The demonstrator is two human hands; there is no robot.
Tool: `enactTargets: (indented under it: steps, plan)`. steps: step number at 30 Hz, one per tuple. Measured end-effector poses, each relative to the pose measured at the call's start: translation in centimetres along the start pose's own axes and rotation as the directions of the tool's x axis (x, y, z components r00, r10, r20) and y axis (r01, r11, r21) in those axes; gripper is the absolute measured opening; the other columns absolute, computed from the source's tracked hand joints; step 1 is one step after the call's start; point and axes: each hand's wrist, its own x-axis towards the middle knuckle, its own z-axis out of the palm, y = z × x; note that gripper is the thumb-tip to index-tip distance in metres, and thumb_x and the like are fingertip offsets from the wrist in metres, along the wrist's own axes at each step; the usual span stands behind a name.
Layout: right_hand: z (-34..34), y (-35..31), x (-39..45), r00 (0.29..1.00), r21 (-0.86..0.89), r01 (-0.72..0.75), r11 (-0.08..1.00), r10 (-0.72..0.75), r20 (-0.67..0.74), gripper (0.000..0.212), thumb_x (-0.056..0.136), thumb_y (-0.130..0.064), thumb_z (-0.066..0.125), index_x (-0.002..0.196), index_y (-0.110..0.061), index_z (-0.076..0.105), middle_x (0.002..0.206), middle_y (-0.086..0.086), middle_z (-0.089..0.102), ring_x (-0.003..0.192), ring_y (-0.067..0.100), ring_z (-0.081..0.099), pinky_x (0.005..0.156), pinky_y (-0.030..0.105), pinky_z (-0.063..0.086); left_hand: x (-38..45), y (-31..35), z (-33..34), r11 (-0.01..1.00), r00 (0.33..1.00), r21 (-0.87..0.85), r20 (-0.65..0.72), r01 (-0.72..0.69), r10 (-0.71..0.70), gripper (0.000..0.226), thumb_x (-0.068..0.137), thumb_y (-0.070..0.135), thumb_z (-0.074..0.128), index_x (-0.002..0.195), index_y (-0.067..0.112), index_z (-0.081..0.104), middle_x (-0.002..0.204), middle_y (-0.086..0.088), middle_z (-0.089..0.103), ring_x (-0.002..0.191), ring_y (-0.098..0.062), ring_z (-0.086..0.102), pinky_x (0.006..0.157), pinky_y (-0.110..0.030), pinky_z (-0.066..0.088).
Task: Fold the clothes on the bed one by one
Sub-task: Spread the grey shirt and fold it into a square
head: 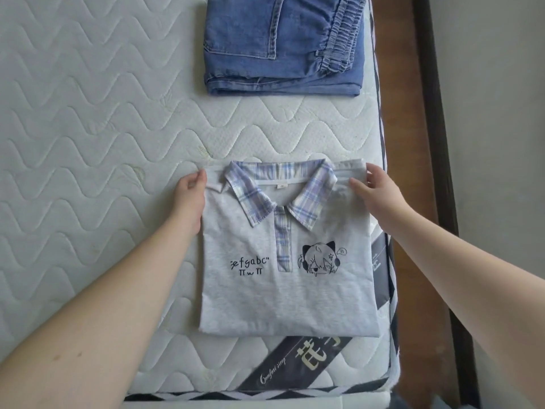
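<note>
Grey polo shirt [283, 261]: left hand [188, 190] and right hand [374, 190] pinch its shoulder corners; we should keep edges aligned, folding evenly.

Soft, even daylight, fairly bright with no glare. Faint shadows lie under the forearms. Wide-angle distortion bends the frame edges, and fine detail looks slightly soft throughout.
</note>
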Motion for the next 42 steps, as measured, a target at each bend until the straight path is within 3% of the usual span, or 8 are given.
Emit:
enactTargets:
  steps: [8, 13, 18, 22, 32, 35, 37, 42]
  plan:
    - [0.6, 6.1, -10.4, 0.984, -0.38, -0.176, 0.908, 0.157, -0.08, 0.042, 0.092, -0.045, 0.059, 0.125, -0.021, 0.054, 0.098, -0.007, 0.06, 0.097, 0.022, 0.062, 0.09, 0.046, 0.05, -8.6, -3.9, -2.6, 0.955, 0.933, 0.174, 0.229, 0.241, -0.278, 0.024, 0.093, 0.04, 0.062, 0.099, 0.017, 0.062, 0.097, 0.005, 0.07, 0.086, -0.009, 0.065, 0.066, -0.024, 0.043]
    - [1.5, 9.0, -15.0, 0.979, -0.48, -0.187, 0.857, 0.203, -0.019, 0.036, 0.091, -0.049, 0.059, 0.079, -0.018, 0.043, 0.077, -0.003, 0.054, 0.078, 0.025, 0.057, 0.067, 0.038, 0.045, -13.3, -9.1, -4.9, 0.943, 0.907, 0.197, 0.276, 0.269, -0.317, 0.031, 0.086, 0.023, 0.072, 0.113, 0.009, 0.065, 0.111, -0.011, 0.071, 0.098, -0.022, 0.069, 0.082, -0.033, 0.053]
    - [1.9, 9.5, -16.8, 0.978, -0.568, -0.191, 0.801, 0.205, -0.04, 0.041, 0.092, -0.053, 0.054, 0.095, -0.013, 0.045, 0.08, -0.002, 0.054, 0.075, 0.024, 0.055, 0.059, 0.035, 0.041, -16.8, -12.3, -5.9, 0.947, 0.916, 0.202, 0.267, 0.25, -0.299, 0.032, 0.088, 0.01, 0.069, 0.119, 0.009, 0.06, 0.105, -0.004, 0.07, 0.088, -0.011, 0.066, 0.075, -0.022, 0.052]
    - [2.1, 10.2, -18.6, 0.982, -0.539, -0.157, 0.828, 0.189, 0.004, 0.037, 0.096, -0.045, 0.053, 0.093, -0.01, 0.042, 0.077, -0.001, 0.051, 0.072, 0.024, 0.051, 0.053, 0.035, 0.036, -17.9, -13.8, -6.9, 0.95, 0.927, 0.196, 0.24, 0.243, -0.287, 0.018, 0.091, 0.015, 0.067, 0.108, 0.018, 0.061, 0.114, -0.005, 0.069, 0.099, -0.02, 0.067, 0.095, -0.043, 0.052]
    - [3.4, 13.7, -20.8, 0.995, -0.448, -0.098, 0.889, 0.081, -0.058, 0.034, 0.098, -0.037, 0.053, 0.084, -0.011, 0.038, 0.074, 0.006, 0.055, 0.067, 0.028, 0.05, 0.052, 0.035, 0.033, -18.9, -17.2, -8.2, 0.908, 0.998, 0.414, -0.01, 0.062, -0.064, 0.034, 0.085, 0.038, 0.073, 0.096, 0.008, 0.061, 0.093, -0.007, 0.07, 0.092, -0.029, 0.067, 0.08, -0.042, 0.051]
    - [3.5, 14.9, -21.5, 0.977, -0.603, -0.054, 0.796, -0.083, -0.198, 0.035, 0.092, -0.039, 0.062, 0.111, -0.011, 0.051, 0.104, 0.009, 0.059, 0.094, 0.033, 0.056, 0.077, 0.042, 0.042, -20.0, -17.0, -7.7, 0.869, 0.991, 0.494, -0.125, 0.021, 0.047, 0.035, 0.087, 0.034, 0.071, 0.108, 0.011, 0.056, 0.096, -0.007, 0.063, 0.093, -0.032, 0.062, 0.073, -0.034, 0.045]
    - [3.9, 15.2, -22.1, 0.949, -0.654, 0.0, 0.757, -0.207, -0.24, 0.046, 0.093, -0.033, 0.062, 0.131, -0.012, 0.048, 0.127, 0.013, 0.052, 0.119, 0.034, 0.047, 0.098, 0.047, 0.034, -20.7, -16.6, -7.0, 0.751, 0.92, 0.642, -0.186, -0.152, 0.346, 0.031, 0.091, 0.028, 0.064, 0.113, 0.007, 0.056, 0.104, -0.013, 0.06, 0.098, -0.035, 0.056, 0.079, -0.038, 0.042]
    - [8.9, 12.7, -21.8, 0.905, -0.725, 0.307, 0.616, -0.425, 0.023, 0.056, 0.101, -0.029, 0.037, 0.153, -0.011, 0.027, 0.159, 0.007, 0.028, 0.149, 0.022, 0.019, 0.121, 0.041, 0.011, -20.8, -15.9, -1.7, 0.353, 0.708, 0.727, 0.255, -0.589, 0.659, 0.046, 0.096, 0.023, 0.044, 0.139, 0.009, 0.046, 0.144, -0.012, 0.047, 0.136, -0.028, 0.04, 0.111, -0.042, 0.031]
